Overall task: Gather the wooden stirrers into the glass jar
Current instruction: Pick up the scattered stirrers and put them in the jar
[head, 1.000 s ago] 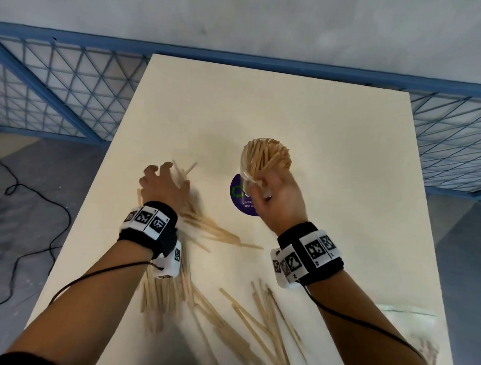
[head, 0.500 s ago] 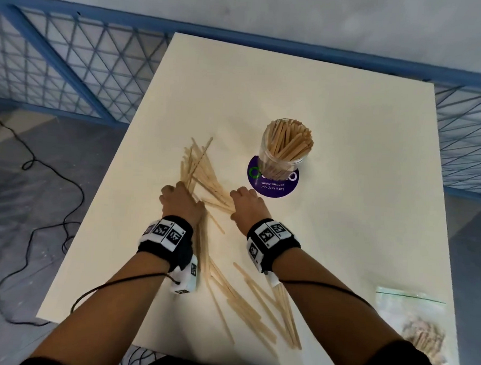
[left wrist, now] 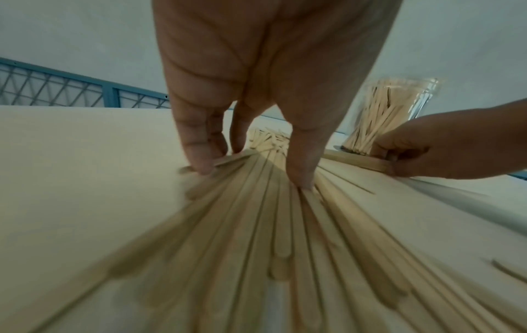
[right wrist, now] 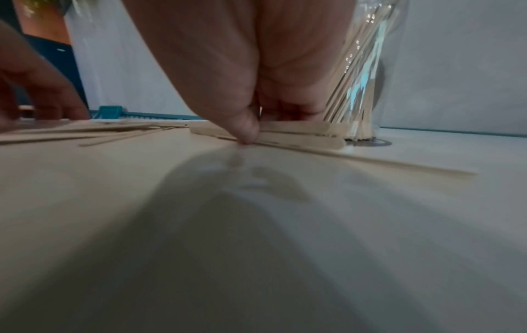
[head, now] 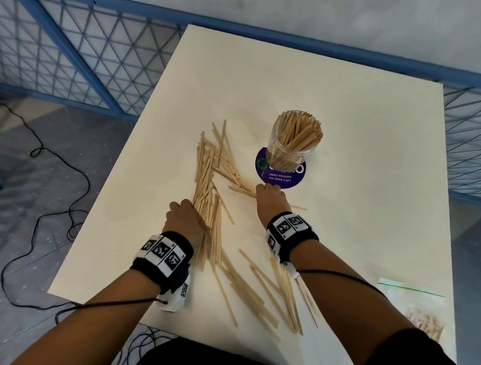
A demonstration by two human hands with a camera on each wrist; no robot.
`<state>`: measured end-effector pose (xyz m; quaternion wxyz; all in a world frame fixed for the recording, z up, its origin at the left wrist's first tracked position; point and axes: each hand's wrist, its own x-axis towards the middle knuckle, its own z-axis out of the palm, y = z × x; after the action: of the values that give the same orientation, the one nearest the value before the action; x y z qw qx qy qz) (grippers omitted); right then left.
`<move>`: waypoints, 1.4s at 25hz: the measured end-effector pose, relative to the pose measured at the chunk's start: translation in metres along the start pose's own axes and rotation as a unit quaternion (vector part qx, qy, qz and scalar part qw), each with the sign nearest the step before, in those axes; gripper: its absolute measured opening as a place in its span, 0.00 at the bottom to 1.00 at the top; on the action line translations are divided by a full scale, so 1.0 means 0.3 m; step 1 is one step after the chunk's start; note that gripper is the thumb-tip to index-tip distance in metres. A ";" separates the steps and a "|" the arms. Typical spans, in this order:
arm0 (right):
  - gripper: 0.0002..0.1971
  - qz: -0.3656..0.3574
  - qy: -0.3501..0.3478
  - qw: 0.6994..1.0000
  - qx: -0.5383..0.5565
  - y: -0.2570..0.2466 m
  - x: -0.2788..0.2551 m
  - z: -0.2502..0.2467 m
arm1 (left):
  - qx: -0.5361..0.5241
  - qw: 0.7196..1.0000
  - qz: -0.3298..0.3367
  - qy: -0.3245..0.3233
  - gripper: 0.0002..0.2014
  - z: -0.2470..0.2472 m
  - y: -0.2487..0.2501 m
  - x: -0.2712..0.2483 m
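Glass jar (head: 292, 146) crammed with stirrers (head: 299, 131)

Purple round coaster (head: 280, 175) under jar: upside-down white text "Let's keep our parties clean".

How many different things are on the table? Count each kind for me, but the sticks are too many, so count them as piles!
Glass jar full of stirrers: 1
Purple round coaster under the jar: 1
Piles of loose wooden stirrers: 2, one far, one near
Clear plastic bag: 1
Hands on the stirrers: 2, left, right
Total: 7
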<state>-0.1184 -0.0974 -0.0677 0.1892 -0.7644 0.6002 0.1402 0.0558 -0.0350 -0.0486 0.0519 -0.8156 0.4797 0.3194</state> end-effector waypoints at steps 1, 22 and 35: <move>0.16 -0.004 0.001 1.000 -0.023 -0.003 -0.003 0.005 | -0.014 1.000 0.013 0.014 0.25 0.004 0.007 0.005; 0.13 0.047 -0.002 0.994 0.100 0.026 -0.152 0.006 | -0.068 0.996 0.046 0.029 0.14 0.002 0.092 0.057; 0.08 0.061 0.059 0.947 0.308 0.058 -0.227 -0.126 | -0.343 0.930 0.113 0.064 0.12 -0.045 0.184 -0.021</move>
<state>-0.1521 -0.0596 -0.0061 0.3706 -0.6375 0.6699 -0.0860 0.0149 -0.0652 -0.0222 -0.2981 -0.7428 0.4325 0.4151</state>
